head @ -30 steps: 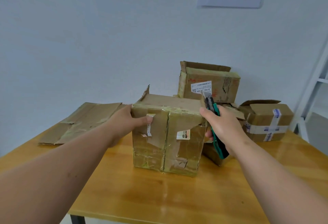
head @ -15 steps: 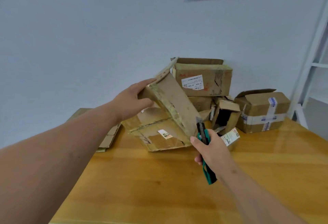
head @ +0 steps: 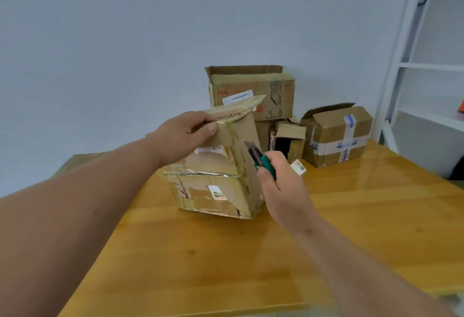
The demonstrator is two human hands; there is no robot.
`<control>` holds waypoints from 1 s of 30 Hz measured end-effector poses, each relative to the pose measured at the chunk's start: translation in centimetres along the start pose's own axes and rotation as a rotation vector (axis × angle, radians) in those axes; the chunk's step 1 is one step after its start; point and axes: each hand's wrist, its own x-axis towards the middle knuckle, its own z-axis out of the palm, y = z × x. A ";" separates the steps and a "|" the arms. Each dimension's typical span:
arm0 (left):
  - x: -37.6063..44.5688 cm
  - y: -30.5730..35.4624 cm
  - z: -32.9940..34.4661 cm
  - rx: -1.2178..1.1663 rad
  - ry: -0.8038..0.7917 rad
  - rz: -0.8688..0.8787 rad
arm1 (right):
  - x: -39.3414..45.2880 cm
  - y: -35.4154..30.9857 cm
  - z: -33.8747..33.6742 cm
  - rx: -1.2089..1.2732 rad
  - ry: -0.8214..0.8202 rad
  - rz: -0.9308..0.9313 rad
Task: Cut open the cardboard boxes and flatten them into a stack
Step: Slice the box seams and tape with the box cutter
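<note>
While the taped cardboard box (head: 216, 178) sits tilted near the middle of the wooden table (head: 251, 254), the left hand (head: 183, 135) pinches its raised top edge, thumb on the near face, fingers curled over the back. Right hand (head: 283, 191) is wrapped around a green-handled utility knife (head: 258, 157), blade out, tip just beside the box's right taped corner; contact can't be confirmed. Judgement: cut on that seam is about to start. Risk: box is only propped by one hand, so blade pressure could make it slide or fold, sending the blade toward the left thumb up top; crumpled tape may also snag the blade. Labels: white barcode shipping label on the near face, small sticker with green logo lower down, dark print on the top flap, none legible. Behind: open-topped box (head: 253, 90) with white label, small open box (head: 288, 138), box with blue-printed white tape (head: 336, 135), white shelf unit (head: 426, 65) at right.
</note>
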 end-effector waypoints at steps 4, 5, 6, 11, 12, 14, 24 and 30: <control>-0.3 0.2 -0.1 -0.004 -0.007 -0.003 | 0.7 -0.3 0.1 -0.046 -0.001 -0.054; -0.4 0.3 -0.1 -0.012 -0.001 -0.006 | 1.0 -0.6 0.2 -0.058 0.000 -0.065; -0.4 0.4 0.0 -0.015 0.008 -0.010 | 1.4 -0.8 0.2 -0.083 0.003 -0.076; -0.6 0.4 0.2 -0.044 0.026 -0.041 | 1.9 -1.6 -0.4 -0.149 0.020 -0.099; -0.6 0.4 0.2 -0.047 0.024 -0.044 | 2.0 -1.7 -0.6 -0.150 0.016 -0.096; -0.7 0.4 0.3 -0.047 0.018 -0.045 | 1.9 -1.9 -0.8 -0.165 0.006 -0.087; -0.9 0.8 0.2 -0.052 0.004 -0.070 | 1.9 -2.8 -0.9 -0.266 0.011 -0.083; -1.1 1.0 0.1 -0.011 -0.024 -0.076 | 0.9 -1.7 -0.7 -0.275 0.010 -0.121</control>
